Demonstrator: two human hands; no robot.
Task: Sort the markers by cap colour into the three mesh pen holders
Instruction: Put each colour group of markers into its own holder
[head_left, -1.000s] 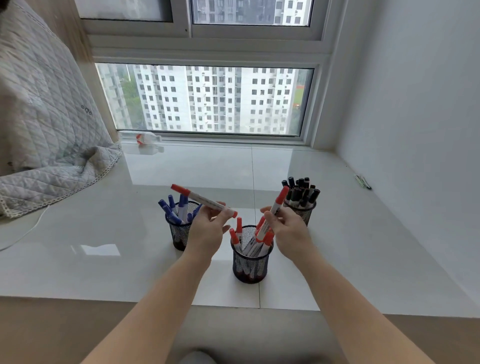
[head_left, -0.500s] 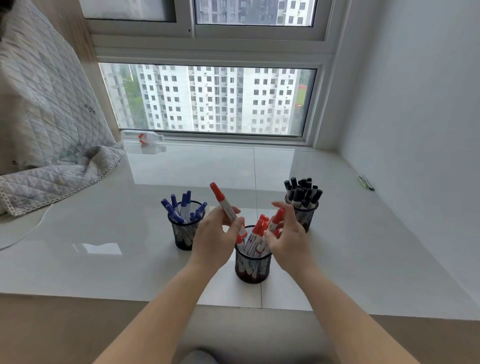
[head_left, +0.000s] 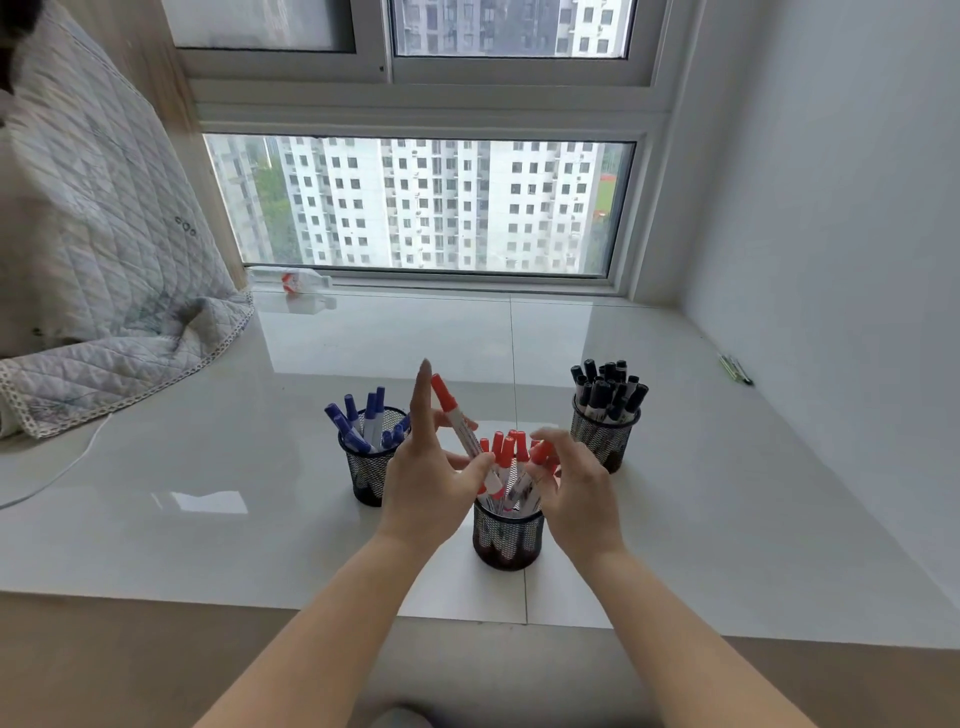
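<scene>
Left grip pinches white red-capped marker; right grip loosely open.

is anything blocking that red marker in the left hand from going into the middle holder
Only partly. The red-capped marker pinched by the left hand points down at the middle holder, already crowded with red markers. The right hand is among their caps. Nothing else visible intervenes.

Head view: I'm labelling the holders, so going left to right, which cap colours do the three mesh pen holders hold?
Blue-capped markers' holder → red-capped markers' holder → black-capped markers' holder.
</scene>
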